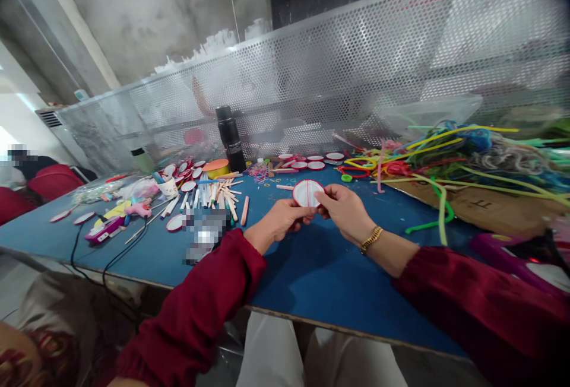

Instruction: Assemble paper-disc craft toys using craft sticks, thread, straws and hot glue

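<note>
Both my hands hold a small round white disc with a red rim (pixel 307 192) upright above the blue table (pixel 320 274). My left hand (pixel 280 221) pinches its lower left edge, fingers closed. My right hand (pixel 345 212), with a gold bracelet on the wrist, grips the disc's right edge with closed fingers. A thin pink line runs down the middle of the disc. Both arms wear dark red sleeves.
Several more red-rimmed discs (pixel 316 165), wooden sticks (pixel 218 192), a black cylinder (pixel 230 138), a paper cup (pixel 169 187) and a pink glue gun (pixel 107 230) with black cable lie left and behind. Coloured pipe cleaners (pixel 445 155) pile on cardboard (pixel 485 206) at right. A perforated metal screen (pixel 356 66) backs the table.
</note>
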Demonstrator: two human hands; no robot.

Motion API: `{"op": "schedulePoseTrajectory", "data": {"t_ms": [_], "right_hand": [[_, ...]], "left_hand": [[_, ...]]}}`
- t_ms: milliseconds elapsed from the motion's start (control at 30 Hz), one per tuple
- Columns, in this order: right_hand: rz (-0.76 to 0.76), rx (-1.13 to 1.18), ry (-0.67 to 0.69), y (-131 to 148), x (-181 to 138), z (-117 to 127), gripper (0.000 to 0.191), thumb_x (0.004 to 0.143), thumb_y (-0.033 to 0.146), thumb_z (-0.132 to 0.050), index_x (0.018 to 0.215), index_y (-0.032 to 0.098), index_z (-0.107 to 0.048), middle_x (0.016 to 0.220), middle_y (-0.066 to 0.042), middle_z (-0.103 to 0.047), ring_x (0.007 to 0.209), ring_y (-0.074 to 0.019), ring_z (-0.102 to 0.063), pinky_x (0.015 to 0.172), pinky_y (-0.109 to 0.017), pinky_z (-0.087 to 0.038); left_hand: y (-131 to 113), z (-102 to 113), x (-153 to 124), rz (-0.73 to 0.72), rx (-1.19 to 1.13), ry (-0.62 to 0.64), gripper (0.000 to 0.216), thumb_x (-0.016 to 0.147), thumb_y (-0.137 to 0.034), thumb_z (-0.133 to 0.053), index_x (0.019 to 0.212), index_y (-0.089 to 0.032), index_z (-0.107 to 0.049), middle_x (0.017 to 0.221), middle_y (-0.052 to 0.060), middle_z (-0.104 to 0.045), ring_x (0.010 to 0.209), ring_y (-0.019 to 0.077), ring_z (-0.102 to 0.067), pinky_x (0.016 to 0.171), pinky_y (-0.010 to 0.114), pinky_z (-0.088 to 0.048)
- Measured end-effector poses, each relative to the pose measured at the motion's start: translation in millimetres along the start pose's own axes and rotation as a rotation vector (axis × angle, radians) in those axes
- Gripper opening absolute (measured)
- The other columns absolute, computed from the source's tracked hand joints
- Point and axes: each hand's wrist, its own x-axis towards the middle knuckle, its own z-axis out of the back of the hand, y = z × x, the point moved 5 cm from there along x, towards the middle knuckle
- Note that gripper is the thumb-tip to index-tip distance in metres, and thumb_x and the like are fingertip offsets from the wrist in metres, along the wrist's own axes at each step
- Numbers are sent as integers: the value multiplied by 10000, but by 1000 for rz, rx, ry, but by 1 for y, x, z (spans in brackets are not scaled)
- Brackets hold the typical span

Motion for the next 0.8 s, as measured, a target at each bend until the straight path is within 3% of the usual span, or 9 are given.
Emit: {"op": "schedulePoseTrajectory", "data": {"t_ms": [300, 800], "right_hand": [[0, -1, 60, -3, 0, -3, 255, 775, 400, -744, 745, 223, -563, 548, 36, -605, 482, -114, -572, 478, -223, -481], [64, -93, 73, -2, 5, 1, 211, 794, 362, -708, 735, 215, -568, 557, 54, -592, 446, -109, -577, 464, -220, -448]], "left_hand": [[4, 1, 4, -2, 105, -11, 152, 721, -238, -719, 725, -158, -589, 623, -24, -540, 479, 50, -424, 436, 207, -249], [-4, -2, -5, 37, 179, -2, 122, 758, -216, -656, 680, -165, -578, 601, -26, -517, 484, 60, -400, 461, 227, -256]]}}
